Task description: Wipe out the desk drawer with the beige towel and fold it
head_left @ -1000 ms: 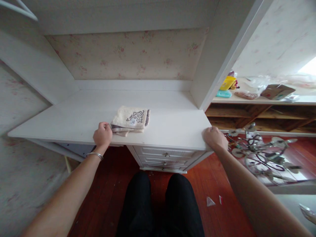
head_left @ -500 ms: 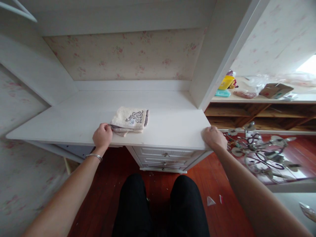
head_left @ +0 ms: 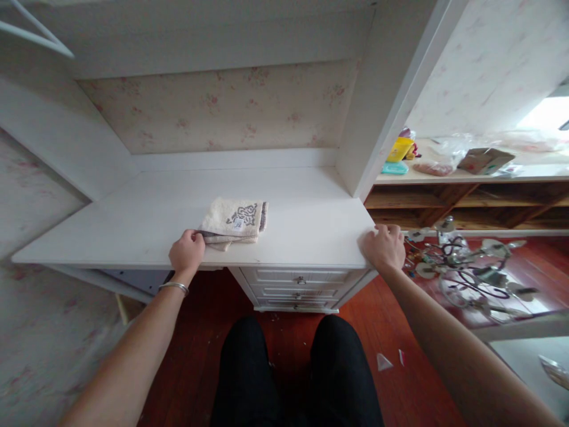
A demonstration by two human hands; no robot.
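A folded cream towel (head_left: 217,216) with a grey flower pattern and a small white label lies on the white desk (head_left: 306,225). My left hand (head_left: 187,250) is closed on the towel's near left corner, where the darker underside shows. At the desk's right front corner is my right hand (head_left: 386,246), its bent fingers curled over the side edge and its thumb side on the top. The fingertips of the right hand are partly hidden beyond the edge.
Upright panels and an upper shelf frame the desk. Drawers (head_left: 296,284) stand below it, above my knees. At right, a chandelier (head_left: 475,267) sits near a low wooden shelf (head_left: 409,198) bearing a yellow container (head_left: 399,149), bags and a cardboard box (head_left: 484,161). Scraps lie on the red floor.
The view has shifted slightly. My right hand's knuckles are raised and its fingers show more separately at the desk corner. My left hand still pinches the towel, which looks nearly unmoved.
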